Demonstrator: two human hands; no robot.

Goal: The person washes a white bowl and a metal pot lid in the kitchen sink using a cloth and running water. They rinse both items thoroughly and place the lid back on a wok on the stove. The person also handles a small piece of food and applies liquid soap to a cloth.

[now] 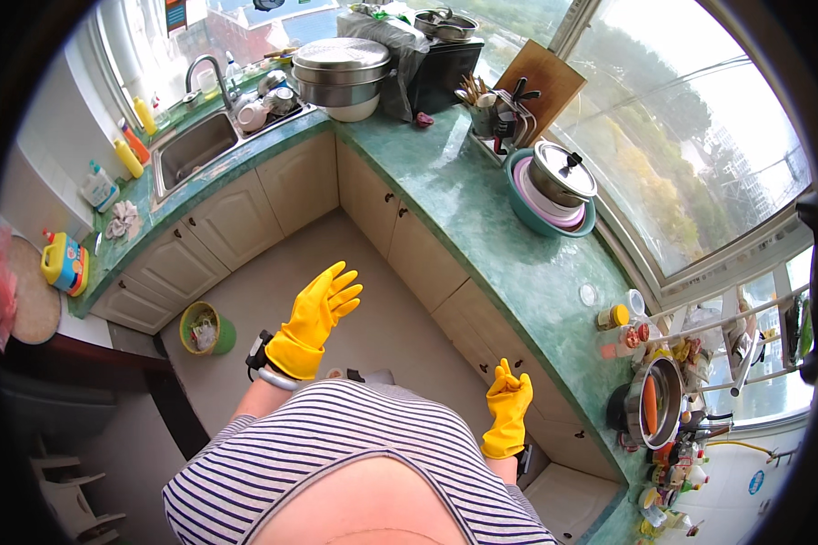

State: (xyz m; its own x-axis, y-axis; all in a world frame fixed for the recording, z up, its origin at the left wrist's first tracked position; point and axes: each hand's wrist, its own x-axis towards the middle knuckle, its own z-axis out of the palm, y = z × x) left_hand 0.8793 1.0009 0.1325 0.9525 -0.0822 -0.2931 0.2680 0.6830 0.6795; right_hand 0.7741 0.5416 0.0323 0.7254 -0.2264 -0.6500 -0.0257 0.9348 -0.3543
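Note:
Both of my hands wear yellow rubber gloves. My left hand [319,310] is raised over the floor [320,252], palm turned inward, with its fingers apart and nothing in them. Lower and to the right, my right hand [508,405] hangs in front of the cabinet doors [460,313]; its fingers are partly bent and no object shows in it. The green countertop [443,157] runs beyond both hands. At the far left corner is a stainless-steel sink [198,151] with a curved faucet [208,71] and stacked bowls [266,109] beside it.
A green waste bin [208,328] stands on the floor at left. Bottles [128,158] and a crumpled rag [122,219] lie left of the sink. Along the window are a large steel pot [341,65], a wooden cutting board [542,85], nested basins [518,204] and a pan holding a carrot [649,405].

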